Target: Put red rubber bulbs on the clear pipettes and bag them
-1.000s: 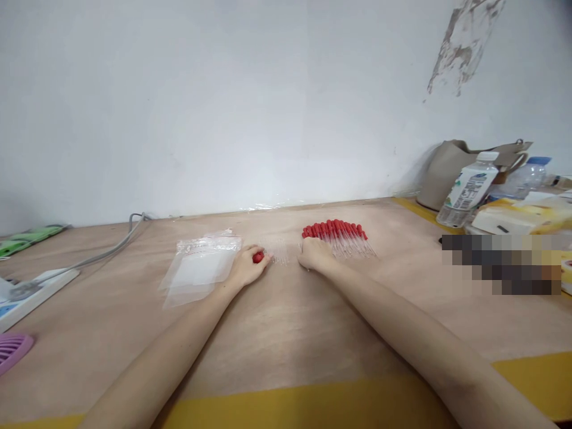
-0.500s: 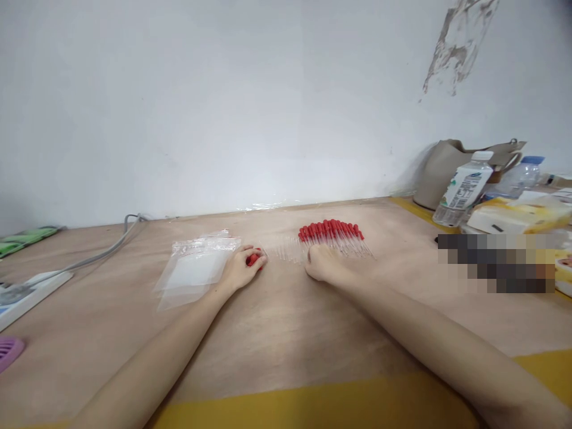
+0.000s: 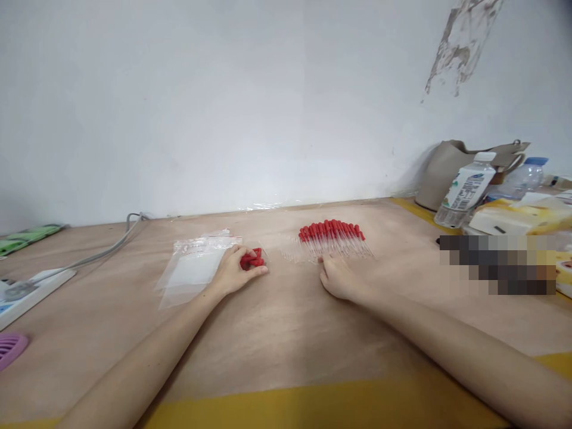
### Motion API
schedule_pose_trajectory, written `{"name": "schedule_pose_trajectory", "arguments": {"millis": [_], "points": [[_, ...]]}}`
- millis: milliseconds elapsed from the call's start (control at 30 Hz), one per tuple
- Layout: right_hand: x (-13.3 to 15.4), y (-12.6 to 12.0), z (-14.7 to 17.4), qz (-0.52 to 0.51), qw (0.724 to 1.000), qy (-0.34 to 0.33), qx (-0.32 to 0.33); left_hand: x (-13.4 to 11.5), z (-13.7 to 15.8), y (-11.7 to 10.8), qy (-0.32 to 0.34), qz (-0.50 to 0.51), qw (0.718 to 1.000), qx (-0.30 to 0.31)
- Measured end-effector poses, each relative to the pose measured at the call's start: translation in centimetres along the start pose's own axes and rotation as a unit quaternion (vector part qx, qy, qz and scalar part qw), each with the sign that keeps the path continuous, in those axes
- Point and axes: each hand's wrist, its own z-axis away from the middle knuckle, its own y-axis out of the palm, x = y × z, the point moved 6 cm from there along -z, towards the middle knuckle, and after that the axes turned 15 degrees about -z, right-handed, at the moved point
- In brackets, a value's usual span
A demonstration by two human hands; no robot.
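My left hand rests beside a small pile of loose red rubber dropper bulbs. Its thumb and fingers are apart, curved around part of the pile. Several glass droppers with red bulbs lie side by side in a row, bulbs toward the wall. My right hand is at the near, glass ends of that row with its fingers curled together; what they hold, if anything, is hidden. Thin clear glass tubes without bulbs lie between the pile and the row.
Clear zip bags lie under and left of my left forearm. Farther left are a power strip with a grey cable and a purple plastic object. Bottles, a beige bag and a yellow-white packet crowd the right.
My right hand has drawn back toward me and slightly right, off the glass parts of the droppers. The left thumb has spread away from the fingers, showing more red bulbs.
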Motion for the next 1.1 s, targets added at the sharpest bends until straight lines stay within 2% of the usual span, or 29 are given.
{"name": "schedule_pose_trajectory", "arguments": {"millis": [433, 600, 700, 800, 933, 1000, 1100], "points": [[-0.5, 1.0, 0.6, -0.037, 0.992, -0.087, -0.080, -2.3, 1.1, -0.9, 0.126, -0.083, 0.984, -0.099], [-0.5, 1.0, 0.6, -0.061, 0.987, -0.116, -0.092, -3.8, 1.9, -0.5, 0.275, -0.088, 0.957, -0.042], [-0.3, 0.8, 0.7, -0.064, 0.983, -0.132, -0.106, -3.9, 2.1, -0.4, 0.312, -0.071, 0.947, -0.029], [0.0, 0.4, 0.8, -0.057, 0.979, -0.151, -0.121, -4.0, 2.2, -0.7, 0.290, -0.004, 0.957, -0.027], [0.3, 0.2, 0.9, -0.055, 0.977, -0.160, -0.131, -4.5, 2.6, -0.5, 0.158, 0.165, 0.974, 0.004], [0.5, 0.1, 1.0, -0.068, 0.977, -0.160, -0.126, -5.0, 3.0, 0.2, 0.091, 0.262, 0.960, 0.020], [1.2, 0.0, 1.3, -0.091, 0.972, -0.179, -0.119, -5.7, 3.6, 2.0, 0.016, 0.362, 0.928, 0.083]]}}
